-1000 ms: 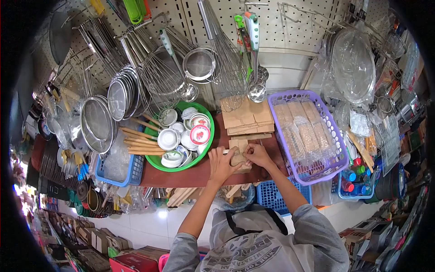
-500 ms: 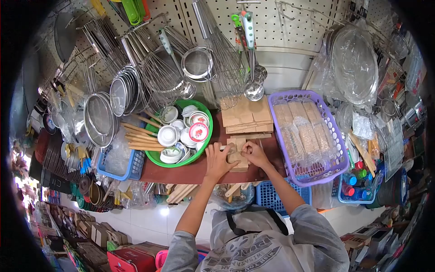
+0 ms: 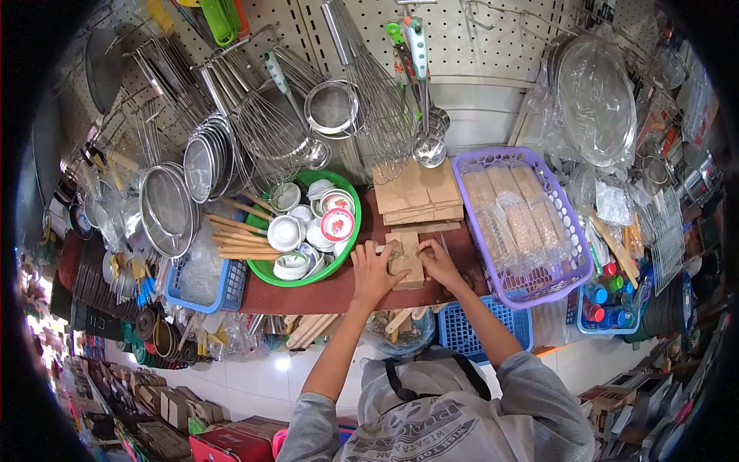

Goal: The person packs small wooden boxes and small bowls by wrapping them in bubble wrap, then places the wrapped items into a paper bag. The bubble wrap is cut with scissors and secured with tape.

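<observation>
A small folded piece of brown cardboard (image 3: 410, 266) lies on the dark red table (image 3: 339, 299). My left hand (image 3: 373, 276) grips it from the left, with the thumb across its face and the fingers bent at its upper left. Something small and whitish shows by those fingertips, too small to name. At the right edge of the cardboard is my right hand (image 3: 442, 268), thumb and forefinger close together; whatever they pinch is too small to make out. Behind both hands sits a stack of flat brown cardboard (image 3: 419, 192).
Left of my hands stands a green basin (image 3: 350, 192) of small bowls and wooden-handled tools. A purple basket (image 3: 462, 162) with bubble-wrapped packs is on the right. Whisks (image 3: 377, 115), strainers (image 3: 165, 208) and ladles (image 3: 429, 146) hang in front. Below the edge is a blue basket (image 3: 462, 331).
My right hand has drawn slightly to the right, away from the middle of the cardboard. My left hand stays on it, nearly in place. The view has shifted a little.
</observation>
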{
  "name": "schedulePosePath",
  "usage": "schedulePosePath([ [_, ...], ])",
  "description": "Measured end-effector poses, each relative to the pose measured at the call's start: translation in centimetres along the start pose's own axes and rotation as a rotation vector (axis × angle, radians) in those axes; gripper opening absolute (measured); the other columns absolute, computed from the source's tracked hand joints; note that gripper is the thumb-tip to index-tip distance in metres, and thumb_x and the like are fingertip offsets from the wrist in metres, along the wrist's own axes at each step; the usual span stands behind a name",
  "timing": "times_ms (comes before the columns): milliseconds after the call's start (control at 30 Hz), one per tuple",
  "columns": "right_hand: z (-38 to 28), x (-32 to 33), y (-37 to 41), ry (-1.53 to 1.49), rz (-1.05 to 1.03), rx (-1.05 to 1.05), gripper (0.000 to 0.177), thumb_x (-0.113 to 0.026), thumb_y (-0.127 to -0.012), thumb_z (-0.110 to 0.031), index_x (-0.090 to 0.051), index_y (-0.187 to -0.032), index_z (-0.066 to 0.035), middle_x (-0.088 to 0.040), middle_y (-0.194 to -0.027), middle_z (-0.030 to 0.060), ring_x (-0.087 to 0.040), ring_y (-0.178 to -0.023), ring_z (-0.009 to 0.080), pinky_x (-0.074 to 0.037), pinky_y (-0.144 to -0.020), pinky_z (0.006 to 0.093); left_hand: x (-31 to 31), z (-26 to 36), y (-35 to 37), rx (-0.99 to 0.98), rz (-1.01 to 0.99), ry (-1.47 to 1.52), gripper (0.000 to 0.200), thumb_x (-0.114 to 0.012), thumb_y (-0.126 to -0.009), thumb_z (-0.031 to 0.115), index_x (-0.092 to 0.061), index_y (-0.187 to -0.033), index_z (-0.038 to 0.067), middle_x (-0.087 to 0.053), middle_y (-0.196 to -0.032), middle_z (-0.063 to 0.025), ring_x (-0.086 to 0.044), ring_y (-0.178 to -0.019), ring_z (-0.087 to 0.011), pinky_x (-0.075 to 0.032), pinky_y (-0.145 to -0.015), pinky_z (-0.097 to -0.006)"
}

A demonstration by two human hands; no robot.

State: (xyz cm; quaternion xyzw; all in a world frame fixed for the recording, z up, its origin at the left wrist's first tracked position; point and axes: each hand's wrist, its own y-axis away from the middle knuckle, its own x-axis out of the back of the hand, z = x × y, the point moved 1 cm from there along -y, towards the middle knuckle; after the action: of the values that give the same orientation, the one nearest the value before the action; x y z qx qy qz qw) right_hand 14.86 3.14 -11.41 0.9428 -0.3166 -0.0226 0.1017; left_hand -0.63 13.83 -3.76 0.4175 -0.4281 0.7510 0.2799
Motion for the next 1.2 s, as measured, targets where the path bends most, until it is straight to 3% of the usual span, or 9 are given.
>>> schedulePosePath([
  [100, -0.7, 0.9, 1.3, 0.204, 0.09, -0.022, 0.026, -0.058, -0.092, -0.026, -0.049, -0.114, -0.015, -0.063, -0.085, 0.0074, -0.064, -0.071, 0.0194, -0.054, -0.057, 0.0341, 0.0, 0.1, 0.0, -0.01, 0.001, -0.002, 0.066, -0.084, -0.062, 0.045, -0.06, -0.118, 0.019, -0.044, -0.102, -0.0114, -0.043, -0.099, -0.0312, -0.034, -0.085, -0.0442],
  [200, -1.2, 1.7, 2.5, 0.789, 0.142, 0.022, 0.037, -0.06, -0.089, -0.026, -0.043, -0.12, -0.017, -0.061, -0.11, 0.017, -0.068, -0.086, 0.0326, -0.056, -0.074, 0.0453, 0.1, 0.1, -0.1, -0.011, -0.011, -0.012, 0.066, -0.085, -0.062, 0.045, -0.061, -0.117, 0.018, -0.044, -0.103, -0.0111, -0.043, -0.099, -0.031, -0.034, -0.086, -0.0444],
  [300, -2.1, 2.1, 4.7, 1.039, 0.034, -0.121, 0.056, -0.063, -0.087, -0.03, -0.033, -0.133, -0.019, -0.043, -0.137, 0.0259, -0.06, -0.108, 0.0457, -0.05, -0.09, 0.0538, -0.3, -0.2, 0.0, -0.014, -0.029, -0.011, 0.072, -0.085, -0.061, 0.047, -0.058, -0.121, 0.017, -0.043, -0.105, -0.0135, -0.042, -0.1, -0.0334, -0.034, -0.089, -0.0467],
  [400, 0.2, 2.3, 4.8, 1.209, 0.056, -0.265, 0.07, -0.067, -0.084, -0.033, -0.029, -0.141, -0.021, -0.03, -0.143, 0.0301, -0.052, -0.117, 0.0519, -0.048, -0.095, 0.0514, -0.7, -0.5, 0.1, -0.017, -0.016, -0.013, 0.072, -0.085, -0.061, 0.048, -0.059, -0.12, 0.017, -0.044, -0.106, -0.0137, -0.041, -0.101, -0.0335, -0.034, -0.09, -0.0476],
  [500, 1.3, 2.0, 5.6, 1.249, 0.053, -0.352, 0.082, -0.069, -0.082, -0.035, -0.022, -0.148, -0.022, -0.033, -0.139, 0.0343, -0.042, -0.123, 0.0572, -0.044, -0.101, 0.0534, -0.9, -0.6, 0.2, -0.013, -0.014, -0.018, 0.073, -0.085, -0.061, 0.049, -0.058, -0.122, 0.019, -0.043, -0.108, -0.0143, -0.041, -0.103, -0.0344, -0.033, -0.09, -0.0483],
  [800, 3.6, 2.8, 5.1, 1.091, 0.117, -0.27, 0.09, -0.076, -0.078, -0.035, -0.024, -0.148, -0.013, -0.034, -0.135, 0.0417, -0.036, -0.125, 0.0618, -0.04, -0.102, 0.0583, -1.2, -0.7, 0.3, -0.008, -0.01, -0.024, 0.075, -0.083, -0.062, 0.051, -0.057, -0.126, 0.021, -0.043, -0.111, -0.016, -0.041, -0.106, -0.0355, -0.031, -0.092, -0.0494],
  [1000, 4.1, 3.4, 5.3, 1.028, 0.041, -0.124, 0.087, -0.078, -0.075, -0.035, -0.031, -0.143, -0.008, -0.033, -0.137, 0.0437, -0.047, -0.118, 0.0575, -0.044, -0.1, 0.0533, -1.2, -0.7, 0.5, 0.001, -0.012, -0.025, 0.074, -0.083, -0.063, 0.051, -0.057, -0.126, 0.021, -0.043, -0.112, -0.0163, -0.04, -0.108, -0.0358, -0.03, -0.092, -0.0495],
  [1100, 4.7, 3.3, 5.1, 1.077, 0.127, 0.014, 0.074, -0.076, -0.076, -0.033, -0.043, -0.136, -0.005, -0.048, -0.128, 0.0391, -0.055, -0.112, 0.0508, -0.048, -0.096, 0.0507, -1.1, -0.6, 0.5, 0.005, -0.021, -0.023, 0.073, -0.083, -0.064, 0.05, -0.057, -0.126, 0.021, -0.043, -0.112, -0.0163, -0.04, -0.108, -0.0357, -0.03, -0.093, -0.0497],
  [1200, 2.6, 3.6, 5.1, 0.97, 0.055, -0.037, 0.065, -0.078, -0.074, -0.03, -0.053, -0.127, -0.002, -0.064, -0.107, 0.03, -0.062, -0.104, 0.0453, -0.05, -0.091, 0.0522, -1.1, -0.6, 0.6, 0.018, -0.041, -0.016, 0.072, -0.083, -0.064, 0.049, -0.057, -0.125, 0.02, -0.043, -0.113, -0.0161, -0.04, -0.109, -0.0357, -0.029, -0.094, -0.0501],
])
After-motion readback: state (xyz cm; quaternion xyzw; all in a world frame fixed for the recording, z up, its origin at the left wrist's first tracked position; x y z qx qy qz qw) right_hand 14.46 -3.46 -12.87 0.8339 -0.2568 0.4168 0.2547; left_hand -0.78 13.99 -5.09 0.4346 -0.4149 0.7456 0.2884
